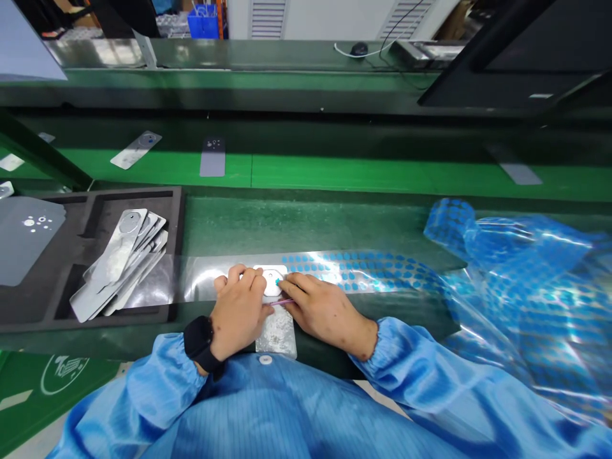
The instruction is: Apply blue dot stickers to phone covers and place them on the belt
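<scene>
A flat silver metal strip [277,331] lies on the green bench in front of me, its wide end with a round hole pointing away. My left hand [239,309] is curled, its fingers pressing on the strip's wide end. My right hand [322,309] rests beside it, fingertips pinched at a small blue dot sticker [277,281] by the hole, with a thin pink stick [282,301] under the fingers. A clear film sheet covered with blue dot stickers [363,268] stretches away to the right.
A black foam tray [176,217] on the left holds a stack of similar metal strips [119,261]. More strips [213,156] lie on the green conveyor belt behind. A crumpled heap of blue dotted film [526,287] fills the right side. A grey plate [23,236] sits at far left.
</scene>
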A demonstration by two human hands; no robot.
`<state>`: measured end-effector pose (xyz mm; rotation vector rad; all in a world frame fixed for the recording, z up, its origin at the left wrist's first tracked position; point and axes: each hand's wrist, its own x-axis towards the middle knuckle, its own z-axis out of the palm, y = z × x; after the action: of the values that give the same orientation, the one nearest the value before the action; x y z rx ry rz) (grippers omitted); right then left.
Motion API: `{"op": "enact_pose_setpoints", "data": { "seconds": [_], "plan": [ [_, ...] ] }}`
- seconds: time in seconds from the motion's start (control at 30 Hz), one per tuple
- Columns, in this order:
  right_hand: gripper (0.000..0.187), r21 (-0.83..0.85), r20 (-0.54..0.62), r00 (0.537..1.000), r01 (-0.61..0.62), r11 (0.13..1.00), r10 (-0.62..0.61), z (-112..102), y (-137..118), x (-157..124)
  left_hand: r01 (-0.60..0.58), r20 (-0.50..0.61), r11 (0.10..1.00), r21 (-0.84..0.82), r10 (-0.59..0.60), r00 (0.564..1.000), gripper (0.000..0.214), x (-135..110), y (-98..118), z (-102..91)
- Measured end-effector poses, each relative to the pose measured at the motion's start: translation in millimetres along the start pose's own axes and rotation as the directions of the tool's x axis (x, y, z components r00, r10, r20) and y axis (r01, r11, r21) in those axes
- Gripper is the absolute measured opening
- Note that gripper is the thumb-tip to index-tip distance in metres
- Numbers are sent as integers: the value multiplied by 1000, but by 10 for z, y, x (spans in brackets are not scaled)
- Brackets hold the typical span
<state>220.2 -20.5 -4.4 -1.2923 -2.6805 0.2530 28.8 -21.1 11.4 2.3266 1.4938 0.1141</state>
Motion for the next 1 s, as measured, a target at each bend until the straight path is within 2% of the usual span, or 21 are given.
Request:
{"op": "enact_pose_setpoints", "data": {
  "seconds": [0.47,0.6,0.73,0.77,1.0],
  "plan": [
    [24,-18,46,997,-68,998,69,-57,-103,25,0,-51,1000,1,0,999,35,-9,4,26],
    [21,107,53,990,-135,985,130,-82,-72,57,13,-74,1000,-7,-14,997,35,-32,6,50],
    [48,276,110,958,-284,918,264,-190,32,201,50,-113,998,-27,-53,992,32,-60,14,81],
    [50,290,135,952,-303,908,275,-227,52,248,60,-139,998,-28,-63,988,33,-67,18,94],
    [22,372,262,901,-424,826,345,-349,87,538,101,-310,993,-61,-115,944,42,-110,48,261]
  ]
}}
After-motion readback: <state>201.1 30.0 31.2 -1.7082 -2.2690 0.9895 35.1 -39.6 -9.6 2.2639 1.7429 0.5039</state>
